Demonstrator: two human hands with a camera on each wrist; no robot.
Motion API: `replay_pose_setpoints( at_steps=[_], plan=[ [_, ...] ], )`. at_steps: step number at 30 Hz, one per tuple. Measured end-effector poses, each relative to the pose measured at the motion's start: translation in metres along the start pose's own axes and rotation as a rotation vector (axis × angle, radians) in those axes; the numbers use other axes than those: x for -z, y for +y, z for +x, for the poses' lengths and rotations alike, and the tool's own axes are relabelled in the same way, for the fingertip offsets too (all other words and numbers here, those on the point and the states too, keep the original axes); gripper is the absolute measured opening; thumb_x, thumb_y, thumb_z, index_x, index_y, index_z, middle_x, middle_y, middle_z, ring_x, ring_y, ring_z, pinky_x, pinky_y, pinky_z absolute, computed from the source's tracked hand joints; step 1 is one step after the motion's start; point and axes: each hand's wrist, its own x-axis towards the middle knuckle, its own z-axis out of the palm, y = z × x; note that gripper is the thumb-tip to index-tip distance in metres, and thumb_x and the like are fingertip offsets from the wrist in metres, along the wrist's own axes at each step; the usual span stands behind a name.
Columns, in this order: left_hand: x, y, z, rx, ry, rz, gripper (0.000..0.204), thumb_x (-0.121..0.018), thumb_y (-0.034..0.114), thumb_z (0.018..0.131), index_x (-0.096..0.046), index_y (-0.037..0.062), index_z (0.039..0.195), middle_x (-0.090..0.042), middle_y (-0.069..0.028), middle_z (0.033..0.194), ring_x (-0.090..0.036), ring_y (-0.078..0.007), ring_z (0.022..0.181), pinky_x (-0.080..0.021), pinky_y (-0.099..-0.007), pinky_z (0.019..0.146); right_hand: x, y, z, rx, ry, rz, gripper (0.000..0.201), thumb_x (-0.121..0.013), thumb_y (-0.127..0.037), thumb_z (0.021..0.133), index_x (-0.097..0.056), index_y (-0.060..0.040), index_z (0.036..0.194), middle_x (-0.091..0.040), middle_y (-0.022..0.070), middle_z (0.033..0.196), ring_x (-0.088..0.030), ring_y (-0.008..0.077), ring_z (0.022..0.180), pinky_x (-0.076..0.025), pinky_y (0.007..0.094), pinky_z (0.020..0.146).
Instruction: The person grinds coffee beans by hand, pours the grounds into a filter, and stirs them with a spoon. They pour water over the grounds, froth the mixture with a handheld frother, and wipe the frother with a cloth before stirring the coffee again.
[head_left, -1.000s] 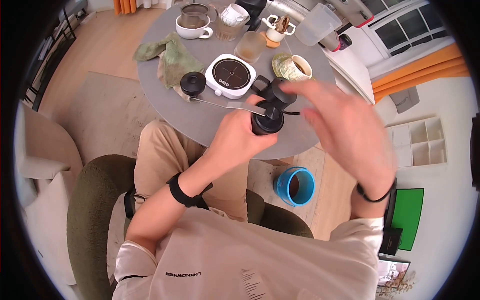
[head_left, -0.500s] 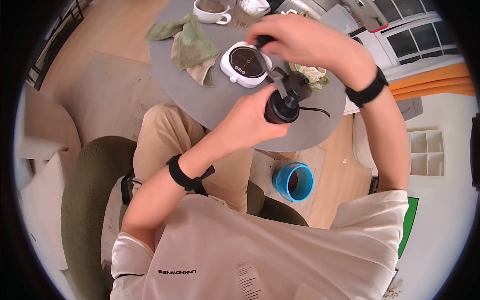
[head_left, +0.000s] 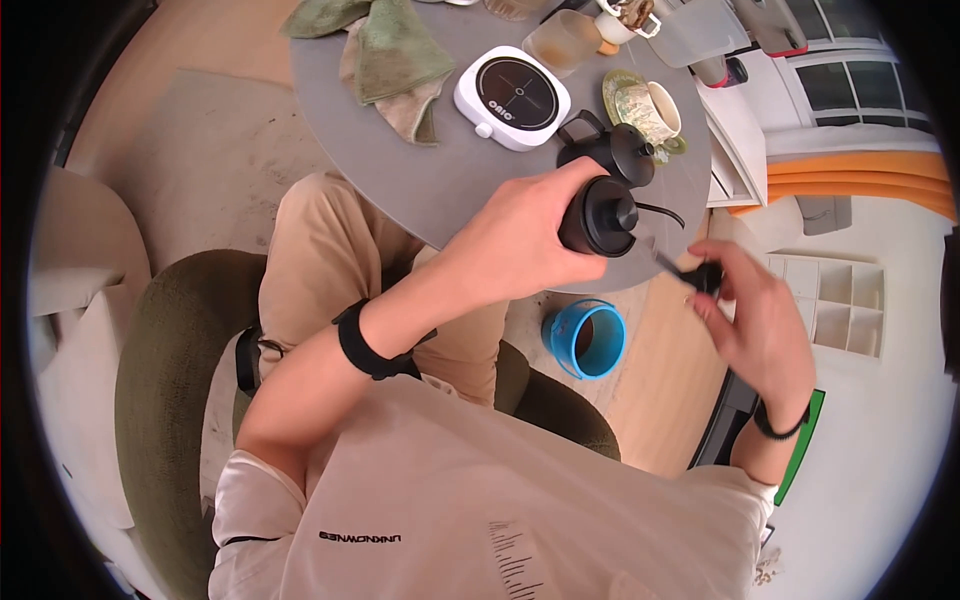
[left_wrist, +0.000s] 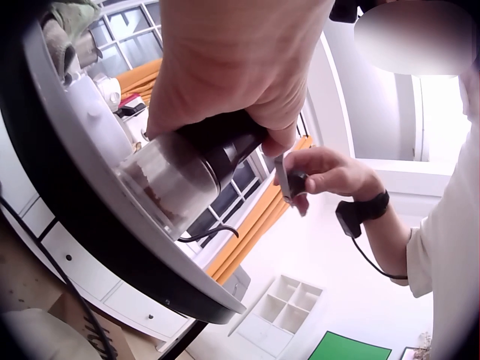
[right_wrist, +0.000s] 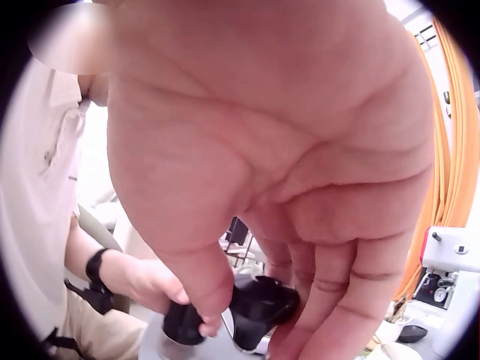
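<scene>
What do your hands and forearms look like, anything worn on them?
The left hand and right hand are bare, without gloves. Each wrist wears a black band: the left band shows a strap end sticking out, the right band carries a small black box with a thin black cable. Pale, short shirt sleeves leave both forearms uncovered.

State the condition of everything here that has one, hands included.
Left hand: curled round grinder
Right hand: pinching crank knob
Grinder: held, top on
Grinder jar: partly filled, brown contents
Cloth: rumpled
Bucket: upright, something brown inside
Cup: on saucer
Screen: showing green
Drawers: shut
</scene>
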Motion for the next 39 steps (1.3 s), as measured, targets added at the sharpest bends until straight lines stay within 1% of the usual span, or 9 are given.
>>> replay_pose_setpoints(
  at_steps=[4,11,12,14,18,25,31,32,39],
  plan=[
    [0.002,0.0,0.002,-0.003,-0.009,0.003,0.048,-0.082,0.008,0.076,-0.062,0.0068,0.12,-0.068,-0.0023,0.095,-0.062,-0.0097,0.089,-0.054,-0.03,0.084,0.002,-0.032,-0.031,-0.053,-0.145,-0.013,0.054,-0.09,-0.013,0.079,-0.058,-0.0032,0.122,-0.071,0.0139,0.102,-0.071,0.0358,0.08,-0.057,0.0411,0.072],
    [-0.004,-0.004,-0.002,-0.071,0.058,-0.009,0.05,-0.082,0.006,0.078,-0.061,0.0068,0.124,-0.071,-0.0125,0.093,-0.068,-0.025,0.083,-0.056,-0.0395,0.08,-0.022,-0.095,0.003,0.752,0.087,-0.189,0.029,-0.071,-0.016,0.078,-0.071,-0.0121,0.107,-0.057,0.0017,0.081,-0.057,0.0155,0.061,-0.045,0.0285,0.057],
    [0.001,-0.001,-0.003,0.029,-0.004,-0.025,0.045,-0.085,0.009,0.081,-0.063,0.0053,0.12,-0.069,0.0022,0.102,-0.062,-0.0076,0.093,-0.054,-0.0283,0.088,-0.032,-0.1,0.017,0.786,0.185,-0.167,0.03,-0.072,-0.017,0.077,-0.071,-0.0131,0.106,-0.055,0.0018,0.079,-0.055,0.0157,0.06,-0.045,0.0281,0.057],
    [-0.01,-0.023,-0.001,-0.038,0.069,-0.197,0.045,-0.085,0.009,0.081,-0.063,0.005,0.12,-0.069,0.0021,0.101,-0.062,-0.0073,0.093,-0.053,-0.0279,0.088,-0.035,-0.115,0.045,0.812,0.211,-0.223,0.028,-0.073,-0.019,0.08,-0.071,-0.012,0.107,-0.054,0.0029,0.077,-0.055,0.019,0.06,-0.046,0.03,0.057],
    [-0.019,-0.07,-0.009,-0.115,0.199,-0.363,0.046,-0.085,0.011,0.081,-0.062,0.0041,0.12,-0.068,0.0021,0.1,-0.062,-0.0068,0.092,-0.053,-0.0272,0.087,-0.003,-0.113,0.111,0.787,0.152,-0.246,0.021,-0.068,-0.019,0.09,-0.071,-0.0026,0.104,-0.062,0.0148,0.082,-0.063,0.0323,0.072,-0.051,0.0385,0.066],
    [0.006,-0.001,-0.006,-0.035,0.105,-0.014,0.047,-0.083,0.014,0.079,-0.062,0.0024,0.12,-0.067,0.0029,0.093,-0.061,-0.0065,0.086,-0.053,-0.0267,0.083,0.006,-0.036,0.194,0.438,0.131,-0.239,0.025,-0.061,-0.019,0.097,-0.07,0.003,0.104,-0.073,0.0283,0.093,-0.072,0.0457,0.09,-0.057,0.0503,0.083],
    [0.008,-0.007,-0.006,-0.092,0.04,0.09,0.047,-0.083,0.013,0.074,-0.063,0.0059,0.117,-0.068,-0.0046,0.089,-0.062,-0.0123,0.079,-0.054,-0.0295,0.079,-0.01,0.022,0.109,0.199,0.143,-0.024,0.015,-0.065,-0.013,0.103,-0.062,-0.002,0.113,-0.058,0.0101,0.084,-0.052,0.0152,0.074,-0.048,0.0309,0.071],
    [0.009,-0.007,-0.007,-0.095,0.04,0.079,0.048,-0.083,0.013,0.074,-0.063,0.0058,0.117,-0.068,-0.0048,0.088,-0.062,-0.0129,0.079,-0.054,-0.0299,0.078,-0.013,0.017,0.09,0.104,0.162,0.008,0.016,-0.065,-0.015,0.101,-0.064,-0.0023,0.11,-0.064,0.0189,0.085,-0.061,0.0339,0.074,-0.051,0.0384,0.07],
    [0.01,-0.007,-0.007,-0.101,0.025,0.063,0.05,-0.082,0.01,0.072,-0.063,0.0065,0.118,-0.067,-0.0046,0.088,-0.062,-0.0138,0.079,-0.054,-0.0318,0.078,-0.057,0.0,-0.004,0.042,0.21,0.109,0.005,-0.066,-0.005,0.092,-0.063,-0.0051,0.097,-0.061,0.0121,0.074,-0.059,0.03,0.059,-0.049,0.0374,0.058]
  ],
)
